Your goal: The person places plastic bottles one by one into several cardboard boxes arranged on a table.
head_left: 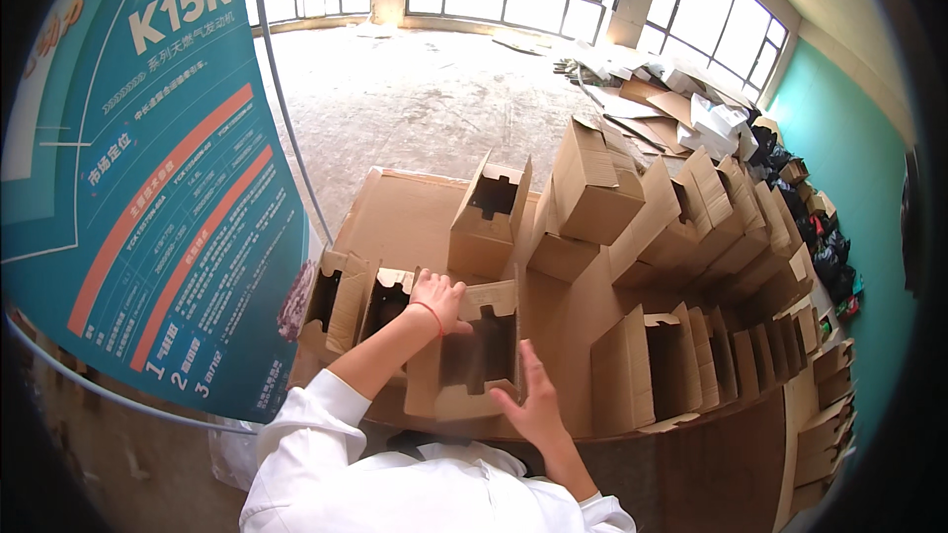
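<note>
An open brown cardboard box [472, 355] stands on a cardboard-covered table [395, 217] just in front of me, its mouth facing me. My left hand [435, 298] grips the box's upper left corner; a red band circles that wrist. My right hand [534, 403] is spread flat, fingers apart, against the box's lower right edge. Both arms wear white sleeves.
More open boxes [341, 298] stand to the left, two [489, 217] behind, and several rows of folded boxes [711, 336] to the right. A teal banner [148, 178] on a metal frame hangs at left. Flattened cardboard [671, 99] litters the concrete floor by the windows.
</note>
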A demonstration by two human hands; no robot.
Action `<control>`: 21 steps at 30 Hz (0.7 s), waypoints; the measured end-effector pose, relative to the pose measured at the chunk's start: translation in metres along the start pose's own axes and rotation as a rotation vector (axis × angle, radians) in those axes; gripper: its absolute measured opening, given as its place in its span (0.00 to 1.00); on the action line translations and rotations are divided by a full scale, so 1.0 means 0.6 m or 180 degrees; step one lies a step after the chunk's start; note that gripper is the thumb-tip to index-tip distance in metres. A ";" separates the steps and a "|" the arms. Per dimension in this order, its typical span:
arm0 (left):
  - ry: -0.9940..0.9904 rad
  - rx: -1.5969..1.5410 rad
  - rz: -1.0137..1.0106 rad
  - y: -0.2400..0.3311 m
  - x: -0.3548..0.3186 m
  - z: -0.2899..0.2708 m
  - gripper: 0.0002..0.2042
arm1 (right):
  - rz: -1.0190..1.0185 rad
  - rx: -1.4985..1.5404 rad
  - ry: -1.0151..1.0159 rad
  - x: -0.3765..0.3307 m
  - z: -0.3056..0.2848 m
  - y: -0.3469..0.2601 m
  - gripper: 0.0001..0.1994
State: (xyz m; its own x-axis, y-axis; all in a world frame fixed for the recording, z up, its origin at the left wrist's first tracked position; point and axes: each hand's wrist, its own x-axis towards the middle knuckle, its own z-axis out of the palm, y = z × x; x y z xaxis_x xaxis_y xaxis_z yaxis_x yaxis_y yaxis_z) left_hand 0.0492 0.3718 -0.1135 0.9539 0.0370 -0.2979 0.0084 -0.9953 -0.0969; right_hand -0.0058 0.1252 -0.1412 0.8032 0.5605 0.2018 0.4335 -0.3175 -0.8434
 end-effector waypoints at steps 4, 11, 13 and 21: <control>-0.0405 -0.0885 -0.0007 -0.025 0.004 -0.054 0.37 | -0.0442 -0.0980 -0.0448 -0.005 0.018 -0.001 0.42; 0.0731 -0.1067 0.0634 0.028 0.036 0.047 0.31 | -0.0600 -0.1649 -0.0608 -0.011 0.035 0.025 0.35; 0.1009 -0.1162 0.0391 0.054 0.044 0.095 0.33 | -0.0609 -0.1804 -0.0600 -0.004 0.044 0.020 0.34; 0.1482 -0.1425 0.0582 0.050 0.060 0.096 0.34 | 0.0755 0.1061 0.0270 -0.024 0.057 0.103 0.31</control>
State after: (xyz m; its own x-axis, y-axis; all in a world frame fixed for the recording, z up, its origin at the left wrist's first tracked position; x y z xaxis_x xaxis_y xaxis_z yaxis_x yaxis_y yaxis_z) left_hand 0.0665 0.3483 -0.1821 0.9808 -0.0785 0.1785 -0.1377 -0.9268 0.3493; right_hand -0.0043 0.1237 -0.2129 0.9017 0.4322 0.0112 0.0877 -0.1574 -0.9836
